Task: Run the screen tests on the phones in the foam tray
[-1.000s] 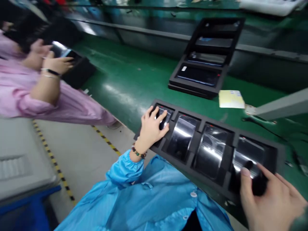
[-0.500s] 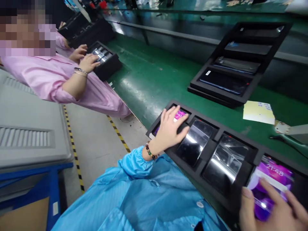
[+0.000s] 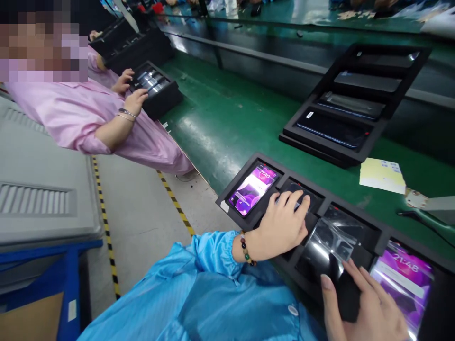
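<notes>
The left hand (image 3: 284, 222) rests, fingers spread, on the second smartphone (image 3: 295, 187); the right hand (image 3: 369, 303), thumb and fingers parted, spans the third smartphone (image 3: 327, 241). Both sit in the black tray (image 3: 326, 203) between lit smartphones (image 3: 253, 189). Apparent step: handling this middle pair; next move calls for light contact.

The near tray (image 3: 323, 206) looks matt, like dense foam, around the smooth, glossy screens of the left phone (image 3: 253, 190) and right phone (image 3: 403, 284); the green tabletop (image 3: 227, 113) is smooth with a soft sheen. On the right, the yellow pad (image 3: 382, 175) is matt paper. Near, the blue coat (image 3: 213, 289) is thin cloth with a satiny shine, the bracelet (image 3: 246, 248) has polished beads, and the pink garment (image 3: 71, 113) on the left is duller, creased cloth.
</notes>
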### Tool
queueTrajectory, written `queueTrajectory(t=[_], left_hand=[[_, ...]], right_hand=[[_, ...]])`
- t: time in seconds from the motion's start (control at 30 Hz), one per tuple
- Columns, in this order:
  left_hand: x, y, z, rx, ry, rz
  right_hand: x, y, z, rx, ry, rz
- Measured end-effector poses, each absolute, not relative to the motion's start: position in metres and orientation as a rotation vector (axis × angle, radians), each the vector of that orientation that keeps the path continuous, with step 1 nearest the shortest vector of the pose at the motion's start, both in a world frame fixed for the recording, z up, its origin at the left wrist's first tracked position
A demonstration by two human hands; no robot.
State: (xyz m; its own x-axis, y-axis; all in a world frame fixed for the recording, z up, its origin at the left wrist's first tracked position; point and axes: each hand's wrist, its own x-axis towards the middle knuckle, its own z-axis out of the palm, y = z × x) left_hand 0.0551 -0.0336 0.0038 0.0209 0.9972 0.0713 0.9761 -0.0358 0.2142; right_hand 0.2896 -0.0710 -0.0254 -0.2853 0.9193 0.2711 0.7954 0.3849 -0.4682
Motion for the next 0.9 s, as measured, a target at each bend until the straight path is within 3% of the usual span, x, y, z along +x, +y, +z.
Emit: queueTrajectory(t=[0.63, 0.9], left_hand=[[0.058, -0.028, 0.005, 2.169, 2.126, 0.367], [-0.04, -0.037, 0.007, 2.366, 1.421, 0.834]], right_hand=[[0.281, -0.068, -0.028, -1.441, -2.046, 0.481], [0.317, -0.063, 0.004, -1.269, -2.204, 0.523]])
